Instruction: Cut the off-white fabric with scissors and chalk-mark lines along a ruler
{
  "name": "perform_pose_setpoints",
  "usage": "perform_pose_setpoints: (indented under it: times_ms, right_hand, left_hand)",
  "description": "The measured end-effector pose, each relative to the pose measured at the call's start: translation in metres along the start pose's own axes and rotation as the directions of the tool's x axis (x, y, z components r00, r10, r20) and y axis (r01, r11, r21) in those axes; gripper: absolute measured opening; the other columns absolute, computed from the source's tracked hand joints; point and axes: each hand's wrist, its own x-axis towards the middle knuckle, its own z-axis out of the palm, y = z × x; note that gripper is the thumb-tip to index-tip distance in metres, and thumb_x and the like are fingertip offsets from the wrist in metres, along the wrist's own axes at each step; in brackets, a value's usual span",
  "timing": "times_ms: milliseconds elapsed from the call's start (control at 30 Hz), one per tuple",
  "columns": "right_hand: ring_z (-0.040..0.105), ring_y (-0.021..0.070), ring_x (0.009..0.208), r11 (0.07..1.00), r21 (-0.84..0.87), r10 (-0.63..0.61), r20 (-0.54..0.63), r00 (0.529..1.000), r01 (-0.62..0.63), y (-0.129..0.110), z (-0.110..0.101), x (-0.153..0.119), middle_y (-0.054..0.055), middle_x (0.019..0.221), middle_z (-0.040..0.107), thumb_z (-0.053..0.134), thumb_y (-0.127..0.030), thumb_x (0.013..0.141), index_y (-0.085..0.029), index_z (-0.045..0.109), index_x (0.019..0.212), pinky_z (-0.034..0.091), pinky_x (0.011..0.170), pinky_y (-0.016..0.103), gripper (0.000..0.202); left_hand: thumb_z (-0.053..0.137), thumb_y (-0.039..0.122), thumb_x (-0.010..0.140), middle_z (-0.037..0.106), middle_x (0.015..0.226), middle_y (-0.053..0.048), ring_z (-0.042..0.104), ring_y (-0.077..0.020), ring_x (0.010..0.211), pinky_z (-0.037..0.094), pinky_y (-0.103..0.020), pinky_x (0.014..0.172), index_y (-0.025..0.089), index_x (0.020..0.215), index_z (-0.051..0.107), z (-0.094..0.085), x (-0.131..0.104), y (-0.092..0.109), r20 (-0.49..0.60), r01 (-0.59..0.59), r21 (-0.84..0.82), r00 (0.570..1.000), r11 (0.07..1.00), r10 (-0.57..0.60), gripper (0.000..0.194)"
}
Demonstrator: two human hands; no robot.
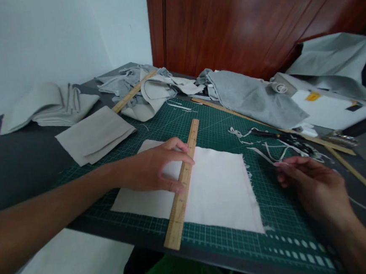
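Note:
A white cloth piece (220,184) lies flat on the green cutting mat (207,122), its right edge frayed. Across it runs a wooden ruler (186,174), its near end past the cloth's lower edge. My left hand (156,166) rests on the ruler and cloth, thumb and fingers spread apart with the fingertips on the ruler. To the right of the cloth, my right hand (313,181) pinches a thin white fabric strip (262,154) between thumb and forefinger. More strips and black-handled scissors (294,139) lie just beyond that hand.
Folded cloths (97,133) and a folded stack (50,105) lie on the left. Grey and white fabric (157,92) is heaped at the back, with a grey cloth (249,98) beside a white box (332,106). Wooden strips (360,173) lie at the right.

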Motion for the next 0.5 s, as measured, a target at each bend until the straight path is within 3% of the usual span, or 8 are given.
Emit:
perform_pose_setpoints:
  times_ms: [67, 133, 200, 333, 500]
  right_hand:
    - [0.066, 0.0106, 0.055, 0.999, 0.027, -0.019, -0.001, 1.000, 0.019, 0.005, 0.000, 0.000, -0.001, 0.070, 0.077, 0.106, -0.047, 0.058, -0.022, 0.078, 0.083, 0.056, 0.047, 0.015, 0.045]
    - [0.065, 0.0104, 0.053, 0.999, 0.031, -0.043, -0.002, 0.999, 0.043, 0.007, 0.001, 0.001, -0.003, 0.065, 0.074, 0.106, -0.045, 0.060, -0.023, 0.075, 0.084, 0.055, 0.047, 0.014, 0.044]
    - [0.064, 0.0102, 0.051, 0.998, 0.015, -0.061, -0.003, 0.998, 0.061, 0.006, 0.004, 0.000, -0.004, 0.061, 0.072, 0.105, -0.044, 0.063, -0.022, 0.073, 0.084, 0.053, 0.046, 0.014, 0.044]
    - [0.063, 0.0096, 0.048, 0.997, -0.016, -0.082, 0.008, 0.997, 0.082, 0.003, 0.007, -0.004, -0.003, 0.060, 0.072, 0.104, -0.047, 0.064, -0.021, 0.072, 0.085, 0.051, 0.044, 0.015, 0.047]
    - [0.061, 0.0093, 0.047, 0.995, -0.020, -0.100, 0.027, 0.995, 0.101, 0.004, 0.007, -0.004, -0.004, 0.063, 0.071, 0.102, -0.052, 0.065, -0.021, 0.070, 0.086, 0.050, 0.044, 0.017, 0.050]
  left_hand:
    - [0.073, 0.030, 0.098, 0.056, 0.151, -0.010, 0.053, -0.0310, 0.148, 0.046, -0.046, 0.124, 0.027, 0.136, 0.072, -0.005, 0.002, -0.001, -0.004, -0.021, 0.030, 1.000, 0.999, 0.021, 0.038]
    - [0.054, 0.007, 0.097, 0.059, 0.152, -0.007, 0.057, -0.0265, 0.146, 0.044, -0.044, 0.125, 0.029, 0.136, 0.071, -0.011, 0.005, -0.001, -0.006, -0.020, 0.107, 1.000, 0.994, 0.021, 0.047]
    - [0.042, -0.004, 0.092, 0.061, 0.152, -0.007, 0.060, -0.0236, 0.142, 0.043, -0.042, 0.125, 0.028, 0.138, 0.070, -0.016, 0.011, -0.001, -0.015, -0.028, 0.201, 0.999, 0.979, 0.031, 0.063]
    - [0.038, -0.005, 0.093, 0.056, 0.157, -0.013, 0.062, -0.0256, 0.141, 0.051, -0.039, 0.116, 0.025, 0.147, 0.066, -0.022, 0.027, 0.001, 0.087, -0.107, 0.439, 0.993, 0.892, 0.076, 0.068]
    - [0.043, 0.000, 0.097, 0.059, 0.154, -0.013, 0.069, -0.0298, 0.126, 0.058, -0.040, 0.097, 0.028, 0.134, 0.070, -0.026, 0.045, 0.004, 0.229, -0.214, 0.622, 0.970, 0.753, 0.087, 0.054]
